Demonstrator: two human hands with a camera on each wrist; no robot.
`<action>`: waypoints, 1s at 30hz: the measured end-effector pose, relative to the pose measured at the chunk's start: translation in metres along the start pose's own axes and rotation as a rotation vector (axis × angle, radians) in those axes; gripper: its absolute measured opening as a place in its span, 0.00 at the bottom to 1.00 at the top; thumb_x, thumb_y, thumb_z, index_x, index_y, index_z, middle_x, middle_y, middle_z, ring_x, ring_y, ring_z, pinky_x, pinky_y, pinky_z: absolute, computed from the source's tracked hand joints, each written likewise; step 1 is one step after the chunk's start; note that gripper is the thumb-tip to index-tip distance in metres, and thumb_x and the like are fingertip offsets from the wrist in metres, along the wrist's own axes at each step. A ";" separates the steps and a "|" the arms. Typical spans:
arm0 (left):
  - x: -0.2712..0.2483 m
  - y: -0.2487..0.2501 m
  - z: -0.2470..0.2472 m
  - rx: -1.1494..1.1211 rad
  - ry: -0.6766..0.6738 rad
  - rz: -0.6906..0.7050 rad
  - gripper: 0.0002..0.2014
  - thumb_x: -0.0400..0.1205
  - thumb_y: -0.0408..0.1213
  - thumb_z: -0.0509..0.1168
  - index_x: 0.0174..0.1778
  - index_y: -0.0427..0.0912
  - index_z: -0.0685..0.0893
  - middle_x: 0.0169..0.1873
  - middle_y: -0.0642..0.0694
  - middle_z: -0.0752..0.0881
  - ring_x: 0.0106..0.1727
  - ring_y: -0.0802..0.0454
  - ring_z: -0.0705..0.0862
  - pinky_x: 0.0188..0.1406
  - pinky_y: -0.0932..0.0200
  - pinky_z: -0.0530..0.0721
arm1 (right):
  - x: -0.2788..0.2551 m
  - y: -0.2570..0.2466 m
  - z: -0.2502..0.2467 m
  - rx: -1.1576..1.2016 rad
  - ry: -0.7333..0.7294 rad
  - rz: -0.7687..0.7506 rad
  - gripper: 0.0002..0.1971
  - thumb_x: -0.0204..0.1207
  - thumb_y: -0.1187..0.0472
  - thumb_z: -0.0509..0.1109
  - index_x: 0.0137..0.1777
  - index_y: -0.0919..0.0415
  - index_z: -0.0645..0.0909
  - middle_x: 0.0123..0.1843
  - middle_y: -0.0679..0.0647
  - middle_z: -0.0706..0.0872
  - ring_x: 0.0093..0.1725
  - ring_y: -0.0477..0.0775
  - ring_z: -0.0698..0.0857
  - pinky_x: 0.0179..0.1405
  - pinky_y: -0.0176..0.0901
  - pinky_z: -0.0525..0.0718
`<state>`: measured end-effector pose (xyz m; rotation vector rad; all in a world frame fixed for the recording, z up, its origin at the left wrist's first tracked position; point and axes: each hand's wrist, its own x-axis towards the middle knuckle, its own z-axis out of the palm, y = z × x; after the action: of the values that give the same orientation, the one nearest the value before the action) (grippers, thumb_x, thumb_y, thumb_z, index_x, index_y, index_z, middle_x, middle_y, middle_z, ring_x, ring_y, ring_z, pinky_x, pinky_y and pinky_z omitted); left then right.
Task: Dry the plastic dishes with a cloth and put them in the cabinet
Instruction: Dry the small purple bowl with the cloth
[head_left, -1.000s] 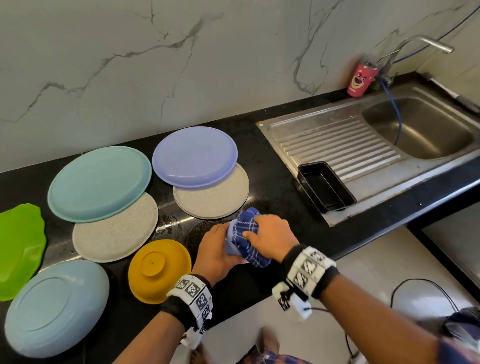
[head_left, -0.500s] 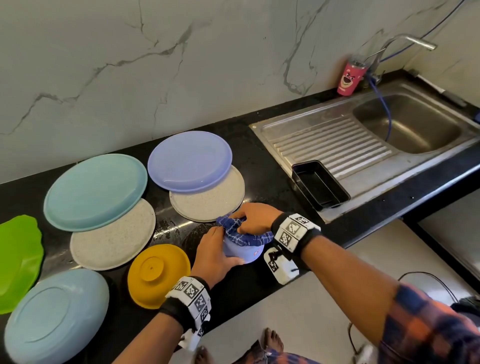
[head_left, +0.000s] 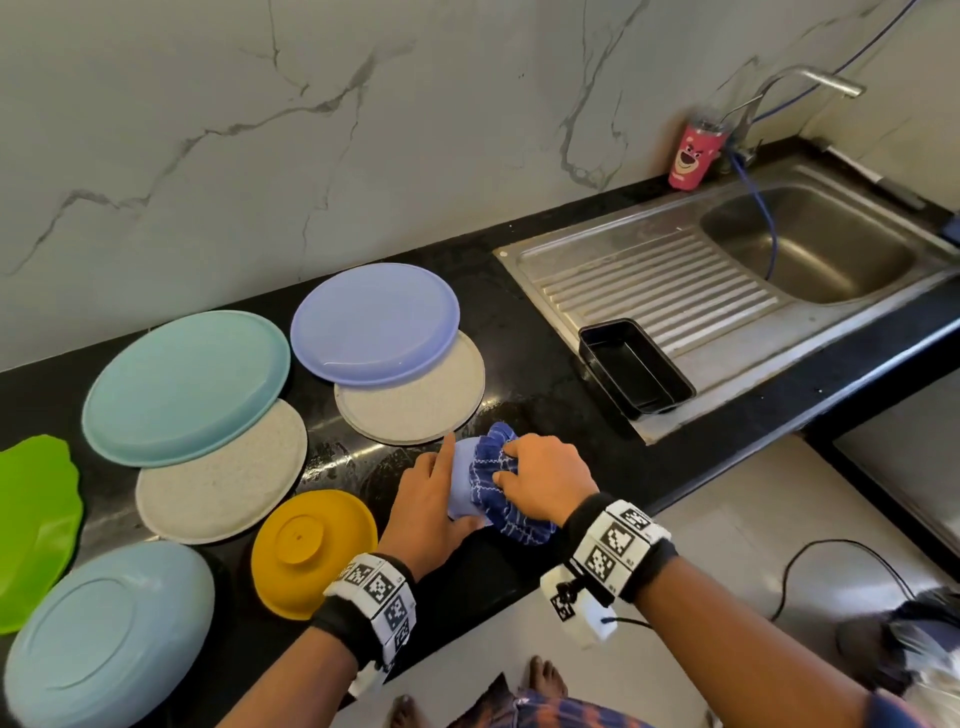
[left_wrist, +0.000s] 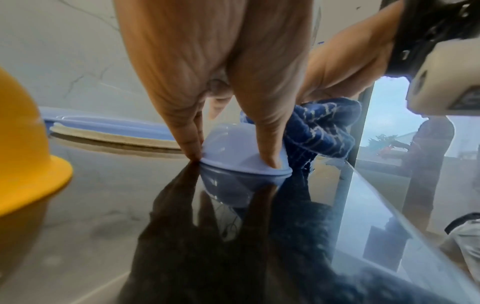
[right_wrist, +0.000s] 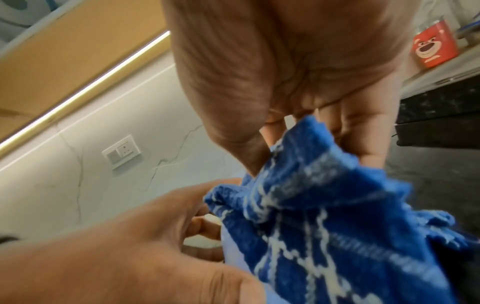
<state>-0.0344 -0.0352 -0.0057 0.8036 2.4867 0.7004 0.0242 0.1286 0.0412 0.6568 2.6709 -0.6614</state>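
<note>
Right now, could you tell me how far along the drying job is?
Nothing looks put away: no cabinet shows in any view. In hand: the left hand steadies a small lavender bowl upside down on the counter while the right hand rubs it with the blue cloth. Left: the yellow bowl, green dish and six plates, including the purple plate, lie out; which are dry, I cannot tell.

Both forearms reach in over the near edge of the table, each wrist banded with a marker-printed strap. Left hand (head_left: 426, 499): index finger extended, thumb (left_wrist: 267, 144) and fingers (left_wrist: 189, 131) pressed on opposite sides of what it steadies. Right hand (head_left: 545, 480): knuckles up, fingers curled, grip closed on a bunched fold. The hands sit just beside each other.
</note>
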 end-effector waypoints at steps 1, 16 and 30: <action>0.001 -0.006 0.002 0.025 -0.003 0.034 0.53 0.74 0.59 0.74 0.88 0.55 0.47 0.79 0.44 0.66 0.74 0.43 0.70 0.72 0.49 0.71 | 0.004 0.001 -0.003 0.009 0.000 0.013 0.22 0.81 0.47 0.69 0.73 0.51 0.79 0.68 0.54 0.85 0.65 0.62 0.83 0.64 0.53 0.83; -0.013 0.016 0.002 0.625 0.183 0.093 0.38 0.81 0.68 0.40 0.68 0.47 0.84 0.47 0.45 0.87 0.37 0.44 0.85 0.29 0.54 0.70 | -0.003 0.038 -0.021 0.325 0.160 0.019 0.15 0.77 0.46 0.70 0.64 0.39 0.83 0.55 0.41 0.90 0.57 0.52 0.88 0.58 0.50 0.85; 0.024 -0.006 -0.041 0.349 -0.191 0.412 0.19 0.80 0.40 0.71 0.69 0.50 0.85 0.74 0.50 0.75 0.69 0.46 0.75 0.69 0.54 0.73 | -0.012 0.031 0.002 0.286 -0.005 -0.091 0.19 0.82 0.55 0.65 0.73 0.43 0.77 0.63 0.49 0.82 0.61 0.55 0.83 0.65 0.54 0.80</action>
<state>-0.0765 -0.0376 0.0173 1.4653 2.3177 0.2933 0.0499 0.1476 0.0327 0.6039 2.6380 -1.0819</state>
